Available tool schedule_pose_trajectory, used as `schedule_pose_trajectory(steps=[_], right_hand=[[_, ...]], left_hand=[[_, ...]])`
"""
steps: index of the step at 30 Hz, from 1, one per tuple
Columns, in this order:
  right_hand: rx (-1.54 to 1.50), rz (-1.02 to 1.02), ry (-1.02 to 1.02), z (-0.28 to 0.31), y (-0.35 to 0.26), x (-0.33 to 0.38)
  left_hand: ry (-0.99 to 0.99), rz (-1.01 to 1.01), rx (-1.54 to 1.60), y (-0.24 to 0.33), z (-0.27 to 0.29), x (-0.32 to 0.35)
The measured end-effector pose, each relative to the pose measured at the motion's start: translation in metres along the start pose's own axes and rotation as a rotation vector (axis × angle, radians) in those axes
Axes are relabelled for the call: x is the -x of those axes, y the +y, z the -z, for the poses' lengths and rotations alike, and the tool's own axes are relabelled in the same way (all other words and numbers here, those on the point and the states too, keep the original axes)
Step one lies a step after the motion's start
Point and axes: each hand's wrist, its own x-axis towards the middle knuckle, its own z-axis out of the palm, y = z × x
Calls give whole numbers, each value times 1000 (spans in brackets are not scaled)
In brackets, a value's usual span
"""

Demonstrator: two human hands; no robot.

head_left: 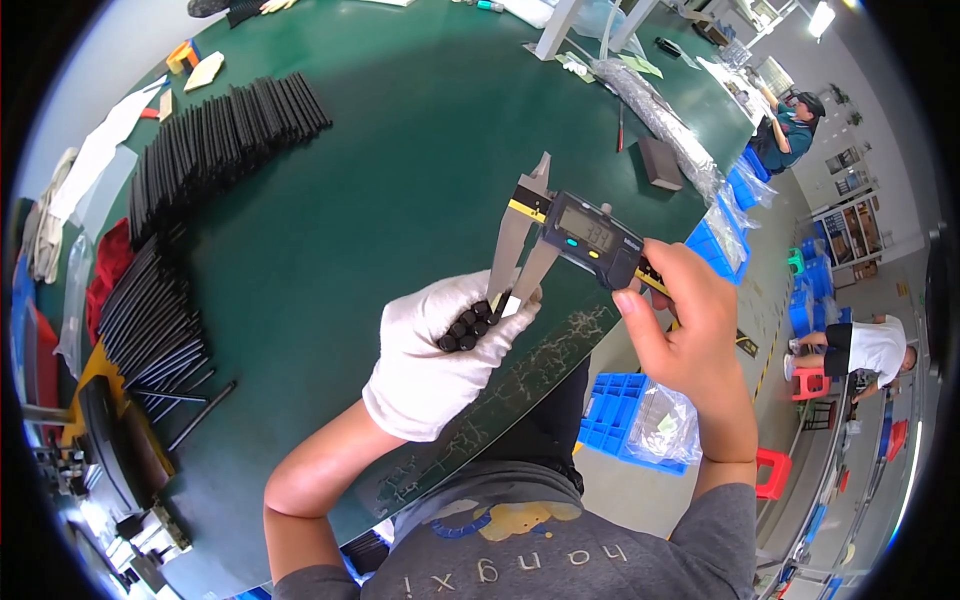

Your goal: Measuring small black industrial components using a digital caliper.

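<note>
My left hand (pixel 420 350), in a white glove, is closed round a bundle of short-looking black rods (pixel 467 328) whose ends face up; their length is hidden by the glove. My bare right hand (pixel 695 330) grips a digital caliper (pixel 597 235) by its beam, thumb at the slide. The caliper's jaws are spread and reach down to the bundle, seemingly about one rod at its edge; contact is hard to make out. A long row of black rods (pixel 232 140) lies on the green table (pixel 420 160) at the far left, with a second fanned pile (pixel 155 305) nearer.
A dark block (pixel 660 164) and a plastic-wrapped roll (pixel 655 115) lie at the table's right side. Blue crates (pixel 612 412) stand below the edge. A machine with a dark wheel (pixel 108 440) is at left. Other people (pixel 790 135) work farther right.
</note>
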Motion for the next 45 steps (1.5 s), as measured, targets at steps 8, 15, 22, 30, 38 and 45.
schedule_pose_trajectory(steps=[8, 15, 22, 30, 38, 45], right_hand=[[36, -6, 20, 0, -4, 0], [91, -34, 32, 3, -4, 0], [77, -30, 26, 1, -3, -1], [20, -60, -7, 2, -6, 5], [73, 29, 22, 1, -9, 1], [165, 17, 43, 7, -15, -6]], left_hand=[[82, -90, -40, -6, -4, -1], [44, -172, -85, -11, -4, -3], [41, -162, -90, -9, -1, 0], [72, -105, -17, -8, -7, 1], [84, -124, -128, -7, -5, -1], [76, -193, -80, -10, -5, -1]])
